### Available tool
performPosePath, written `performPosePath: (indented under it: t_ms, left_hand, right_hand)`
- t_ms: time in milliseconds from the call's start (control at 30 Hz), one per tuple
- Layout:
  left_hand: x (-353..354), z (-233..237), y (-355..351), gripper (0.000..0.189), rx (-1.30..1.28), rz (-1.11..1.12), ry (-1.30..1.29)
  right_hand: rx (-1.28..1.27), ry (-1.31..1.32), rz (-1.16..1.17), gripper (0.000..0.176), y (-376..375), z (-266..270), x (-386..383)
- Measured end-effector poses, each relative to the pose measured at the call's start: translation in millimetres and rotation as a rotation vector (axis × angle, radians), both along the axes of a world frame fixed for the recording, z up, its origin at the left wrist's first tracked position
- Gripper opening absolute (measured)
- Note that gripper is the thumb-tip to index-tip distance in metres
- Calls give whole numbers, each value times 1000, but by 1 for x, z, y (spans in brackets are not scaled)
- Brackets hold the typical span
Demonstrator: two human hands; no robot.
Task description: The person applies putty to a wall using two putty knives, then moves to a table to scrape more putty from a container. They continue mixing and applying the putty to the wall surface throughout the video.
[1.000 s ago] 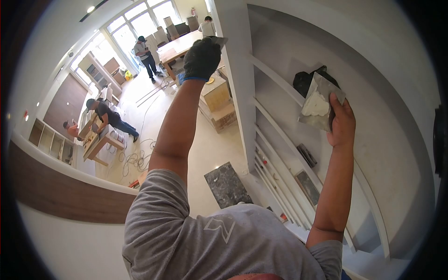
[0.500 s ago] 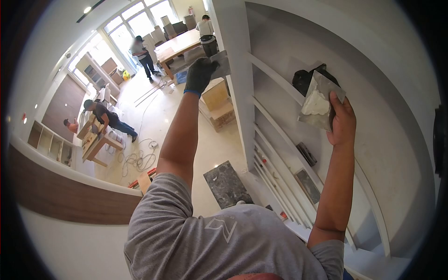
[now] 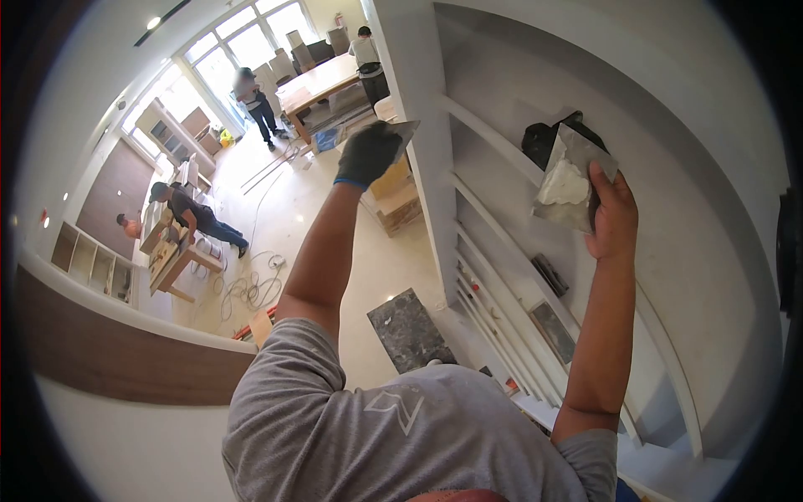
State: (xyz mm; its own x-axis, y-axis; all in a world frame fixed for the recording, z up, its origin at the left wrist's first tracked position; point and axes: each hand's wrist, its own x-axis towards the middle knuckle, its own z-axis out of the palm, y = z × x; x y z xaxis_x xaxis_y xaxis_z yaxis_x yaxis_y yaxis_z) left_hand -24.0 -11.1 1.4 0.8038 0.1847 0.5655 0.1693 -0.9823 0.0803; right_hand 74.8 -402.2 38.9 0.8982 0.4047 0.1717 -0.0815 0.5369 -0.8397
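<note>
My left hand [image 3: 366,155], in a dark glove with a blue cuff, is closed around a putty knife [image 3: 407,131]. Its thin metal blade points right, close to the edge of the white upright panel [image 3: 418,167]. My bare right hand [image 3: 615,209] grips a flat metal plate [image 3: 595,152] by its side. White putty [image 3: 565,186] is heaped on the plate's face. Behind the plate, in this view, shows a black object [image 3: 539,144], partly covered by it.
White curved shelves [image 3: 493,138] run down the right side. Below lies a dark stained board [image 3: 410,330]. Cables [image 3: 251,289] coil on the floor near a wooden workbench [image 3: 174,266] with a person [image 3: 188,209] leaning over it. Other people stand by a long table [image 3: 318,84].
My left hand has shifted slightly down and right, and the putty knife's blade has turned to a different angle. My right hand and the plate have hardly moved.
</note>
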Motion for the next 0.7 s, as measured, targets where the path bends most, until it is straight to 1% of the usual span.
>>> performPosePath:
  t_ms: [67, 167, 200, 400, 433, 533, 567, 700]
  left_hand:
    - [13, -13, 4, 29, -6, 79, 13]
    - [21, -12, 5, 26, -30, 168, 54]
    - [21, -4, 0, 24, -40, 192, 71]
    - [15, 44, -20, 23, -64, 214, -109]
    - [18, 47, -15, 22, -33, 228, -124]
    - [18, 68, -13, 30, 19, 194, -144]
    - [16, 79, -16, 32, 62, 211, -87]
    - [21, 96, -7, 32, 123, 234, -217]
  right_hand:
    - [14, 1, 4, 33, 1, 0, 0]
    - [42, -3, 17, 32, 1, 0, -1]
    - [44, -7, 17, 32, 1, 0, -1]
    - [47, -7, 22, 34, 1, -1, 0]
    - [43, -7, 23, 34, 1, 0, -1]
    - [35, -6, 22, 35, 1, 1, -2]
    - [33, -4, 20, 35, 1, 1, -2]
    - [46, -26, 21, 35, 1, -2, 1]
